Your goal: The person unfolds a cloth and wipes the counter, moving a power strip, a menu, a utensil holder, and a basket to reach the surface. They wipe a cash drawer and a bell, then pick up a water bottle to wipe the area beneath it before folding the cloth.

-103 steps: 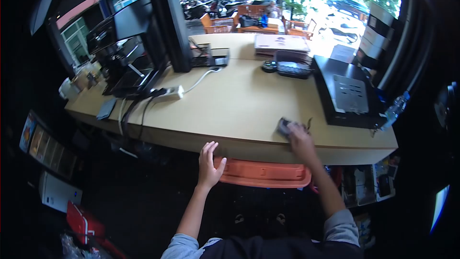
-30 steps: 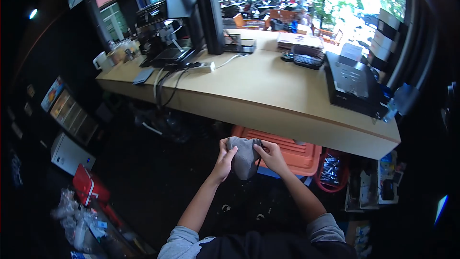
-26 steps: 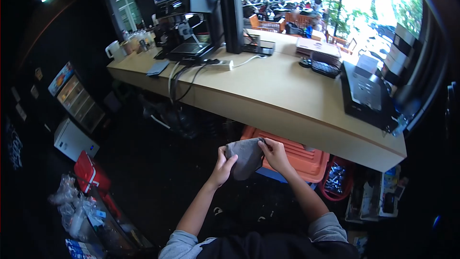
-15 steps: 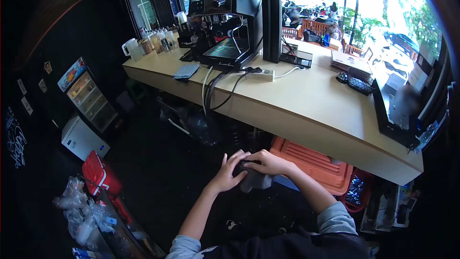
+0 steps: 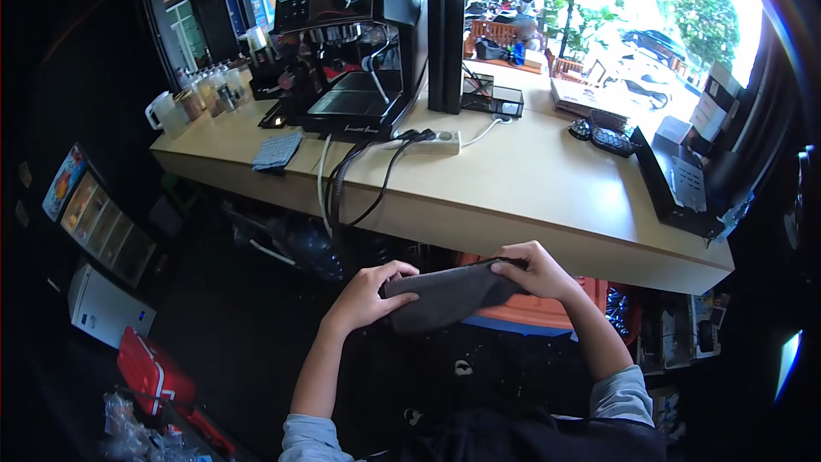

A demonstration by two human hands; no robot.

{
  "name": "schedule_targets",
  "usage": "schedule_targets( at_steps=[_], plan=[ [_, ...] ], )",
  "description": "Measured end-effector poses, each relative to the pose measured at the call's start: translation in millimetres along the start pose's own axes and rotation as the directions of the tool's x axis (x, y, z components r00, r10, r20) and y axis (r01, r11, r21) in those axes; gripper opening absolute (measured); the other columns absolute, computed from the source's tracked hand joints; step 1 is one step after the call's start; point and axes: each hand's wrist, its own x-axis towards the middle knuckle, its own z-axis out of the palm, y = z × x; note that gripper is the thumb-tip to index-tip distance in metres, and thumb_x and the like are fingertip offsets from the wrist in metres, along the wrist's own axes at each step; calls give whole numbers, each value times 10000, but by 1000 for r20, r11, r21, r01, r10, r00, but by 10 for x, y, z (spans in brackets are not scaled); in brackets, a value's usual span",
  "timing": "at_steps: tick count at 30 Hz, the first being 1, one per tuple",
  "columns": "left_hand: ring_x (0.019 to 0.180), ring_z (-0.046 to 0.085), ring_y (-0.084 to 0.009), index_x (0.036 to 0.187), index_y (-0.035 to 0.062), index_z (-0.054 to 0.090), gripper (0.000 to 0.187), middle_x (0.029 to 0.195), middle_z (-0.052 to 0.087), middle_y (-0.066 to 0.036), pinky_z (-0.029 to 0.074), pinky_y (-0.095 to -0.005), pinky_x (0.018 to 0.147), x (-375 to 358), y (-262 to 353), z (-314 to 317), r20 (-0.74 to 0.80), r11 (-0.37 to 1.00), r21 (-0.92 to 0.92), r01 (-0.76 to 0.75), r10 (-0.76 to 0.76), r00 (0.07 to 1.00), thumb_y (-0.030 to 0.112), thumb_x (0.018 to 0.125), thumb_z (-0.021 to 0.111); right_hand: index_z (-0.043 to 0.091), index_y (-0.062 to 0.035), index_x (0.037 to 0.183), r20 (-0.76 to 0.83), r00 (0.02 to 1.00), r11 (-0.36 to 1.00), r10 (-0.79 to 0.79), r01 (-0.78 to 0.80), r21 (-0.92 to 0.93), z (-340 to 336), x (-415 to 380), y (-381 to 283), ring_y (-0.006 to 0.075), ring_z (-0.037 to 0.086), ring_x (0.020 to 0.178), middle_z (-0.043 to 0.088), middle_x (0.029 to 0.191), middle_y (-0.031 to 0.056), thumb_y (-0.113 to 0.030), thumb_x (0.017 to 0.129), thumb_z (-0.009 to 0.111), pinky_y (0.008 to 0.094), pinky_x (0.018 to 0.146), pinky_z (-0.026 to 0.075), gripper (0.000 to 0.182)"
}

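Observation:
A dark grey cloth (image 5: 440, 295) is stretched between my two hands, in front of the counter's near edge. My left hand (image 5: 369, 295) pinches its left end between thumb and fingers. At the other end, my right hand (image 5: 534, 271) grips the cloth's upper right corner. The cloth hangs slightly folded, its lower edge over the dark floor and in front of an orange lid.
A wooden counter (image 5: 530, 180) runs across, bearing an espresso machine (image 5: 351, 51), jars, a folded cloth (image 5: 276, 151), a power strip (image 5: 436, 144) and a black tray (image 5: 676, 180). Below are an orange lid (image 5: 575, 295) and a red cooler (image 5: 150, 368).
My hands have moved apart, spreading the bunched cloth between them. The view has shifted, so the counter and espresso machine appear further left.

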Motion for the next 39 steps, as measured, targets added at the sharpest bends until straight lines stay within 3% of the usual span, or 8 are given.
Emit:
schedule_targets(
  at_steps=[8, 12, 15, 22, 29, 35, 37, 39],
  plan=[
    [673, 562, -119, 806, 29, 582, 150, 717, 594, -33, 451, -266, 650, 1060, 77, -154, -20, 981, -3, -194, 193, 981, 46, 760, 723, 682, -15, 934, 191, 940, 921, 282, -209, -330, -943, 158, 147, 226, 633, 666, 658, 743, 168, -190, 718, 757, 320, 661, 497, 288],
    [738, 622, -203, 896, 42, 616, 170, 804, 643, -77, 464, -288, 683, 1986, 346, -226, -339, 912, 31, -410, 395, 854, 52, 748, 700, 671, -17, 819, -297, 935, 866, 195, -306, -396, -1740, 414, 206, 218, 610, 591, 618, 633, 129, -118, 696, 713, 317, 612, 486, 164],
    [753, 615, -191, 841, 22, 630, 143, 826, 651, -84, 467, -285, 695, 2620, 535, -319, -185, 855, 315, -411, 480, 857, -13, 715, 689, 659, -9, 809, -279, 960, 839, -1, -151, -523, -2266, 623, 459, 194, 587, 604, 619, 667, 108, -74, 711, 667, 306, 582, 453, 118],
    [830, 632, -169, 909, 31, 588, 234, 839, 641, -68, 474, -276, 795, 3205, 307, -50, -321, 770, -49, -636, 591, 740, -43, 696, 653, 658, -4, 815, -520, 833, 886, -191, -82, -456, -2560, 518, 403, 135, 583, 770, 635, 802, 55, -1, 715, 706, 295, 741, 462, 111],
    [793, 663, -152, 957, 21, 662, 254, 812, 690, -90, 516, -285, 756, 2774, -695, 504, 374, 950, -203, -237, 299, 878, -57, 755, 530, 675, -8, 822, -199, 873, 886, 445, -462, -43, -1892, -224, 1224, 97, 591, 759, 663, 754, 29, -82, 726, 754, 261, 780, 464, 144],
    [825, 646, -185, 1128, 40, 577, 328, 915, 667, -113, 510, -317, 759, 3248, -904, 690, 139, 987, -68, -145, 153, 978, 103, 815, 649, 652, -13, 956, -225, 814, 837, 536, -548, 11, -1797, 55, 1732, 147, 627, 853, 688, 886, 62, -109, 760, 713, 309, 819, 478, 227],
    [930, 641, -229, 1204, 43, 528, 424, 1014, 652, -134, 502, -351, 831, 3327, -925, 679, 53, 969, 40, -243, 240, 969, 137, 813, 665, 602, -38, 1093, -475, 872, 630, 115, -434, -644, -1647, 405, 1593, 250, 608, 1006, 643, 1100, 107, -145, 778, 700, 363, 873, 475, 347],
    [1129, 544, -301, 1283, 49, 444, 559, 1209, 555, -154, 440, -405, 951, 3305, -866, 648, 59, 985, 30, -169, 167, 984, 193, 801, 687, 562, -83, 1184, -361, 930, 839, 77, -256, -481, -1261, 666, 1787, 323, 534, 1132, 556, 1256, 122, -197, 807, 684, 412, 976, 424, 412]
  ],
)
